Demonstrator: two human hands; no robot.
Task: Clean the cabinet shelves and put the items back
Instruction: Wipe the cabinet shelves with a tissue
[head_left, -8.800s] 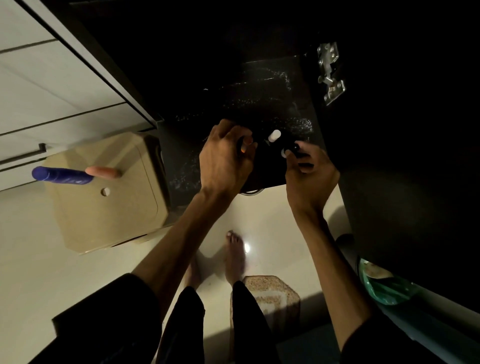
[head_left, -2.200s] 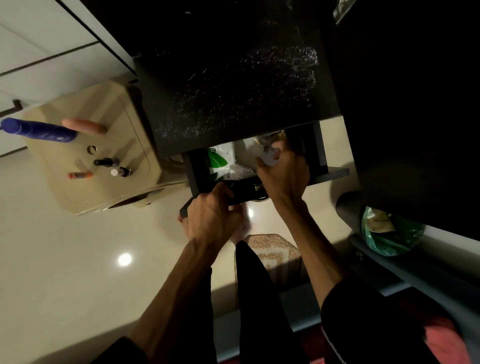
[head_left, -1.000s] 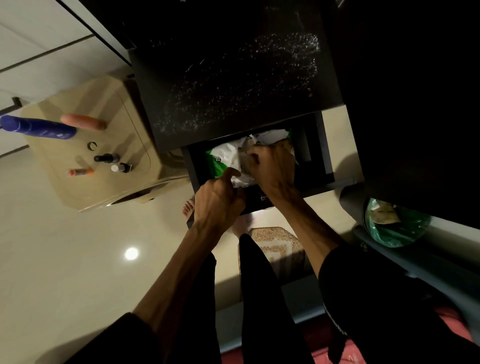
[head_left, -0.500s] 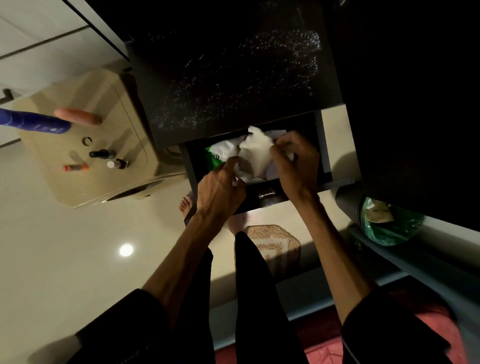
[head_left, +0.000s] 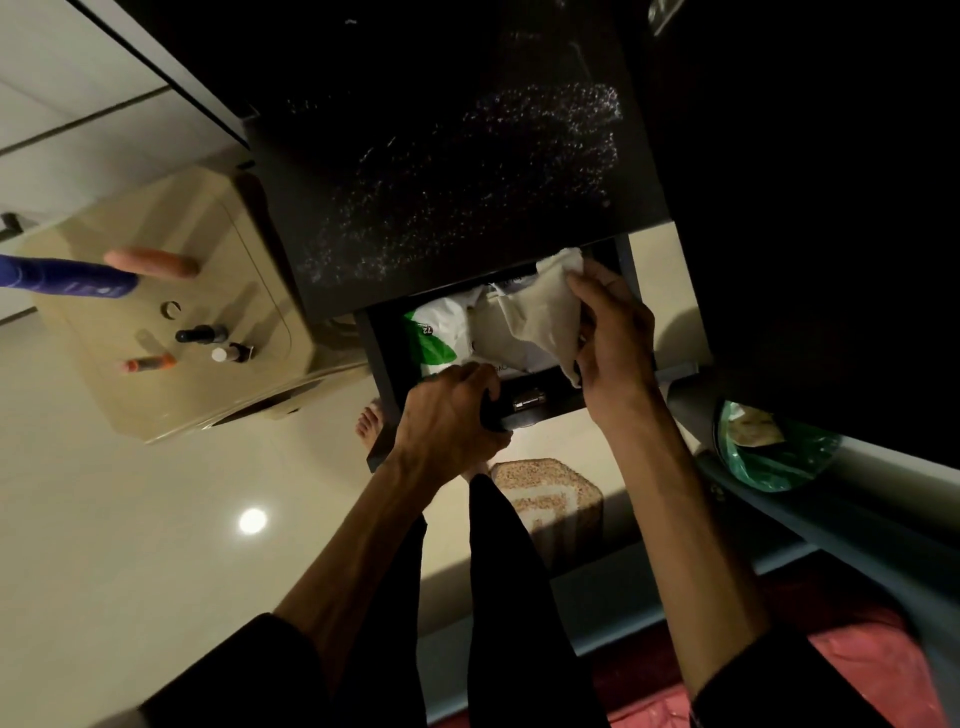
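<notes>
A dark cabinet top (head_left: 467, 171), dusty with pale specks, fills the upper middle. Below it a dark drawer (head_left: 382, 358) stands pulled out. Inside lies a white and green wipes pack (head_left: 436, 332). My right hand (head_left: 613, 338) is shut on a pale wipe (head_left: 545, 312), lifted above the pack. My left hand (head_left: 447, 415) grips the drawer's front edge beside a small metal handle (head_left: 527, 401).
A beige stool (head_left: 171, 374) at the left carries a blue bottle (head_left: 67, 273), an orange tube (head_left: 150, 262), a dark bottle (head_left: 200, 334), a white-capped bottle (head_left: 231, 353) and a red stick (head_left: 148, 362). A green-bagged bin (head_left: 774, 452) sits at right, a mat (head_left: 545, 488) on the floor.
My right hand has pulled the pale wipe further up and right, out of the pack. My left hand keeps its hold on the drawer front.
</notes>
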